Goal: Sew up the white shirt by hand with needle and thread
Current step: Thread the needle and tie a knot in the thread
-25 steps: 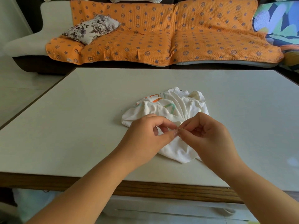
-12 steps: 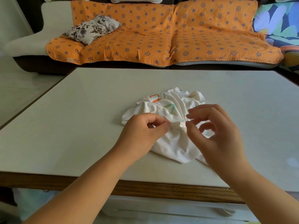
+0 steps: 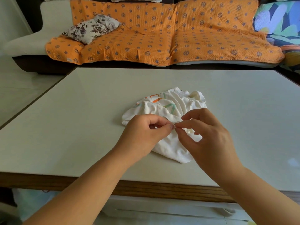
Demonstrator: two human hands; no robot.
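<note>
The white shirt (image 3: 170, 143), with coloured print, lies crumpled on the table (image 3: 73, 127) in front of me. My left hand (image 3: 142, 137) pinches a small fold of the shirt between thumb and forefinger. My right hand (image 3: 209, 137) meets it from the right. Its thumb and forefinger close on the tip of the same fold, and its other fingers are spread. I cannot make out the needle between the fingertips. A short dark thread end (image 3: 122, 112) shows at the shirt's left edge.
The pale table top has a wooden front edge (image 3: 146, 190) close to me. Behind the table stands a sofa under an orange patterned cover (image 3: 162, 34), with a floral cushion (image 3: 92, 28) on its left seat.
Half a second ago my right hand was open and a little away from the fold. It has come back in, and its thumb and forefinger now close at my left fingertips. The left hand kept its pinch.
</note>
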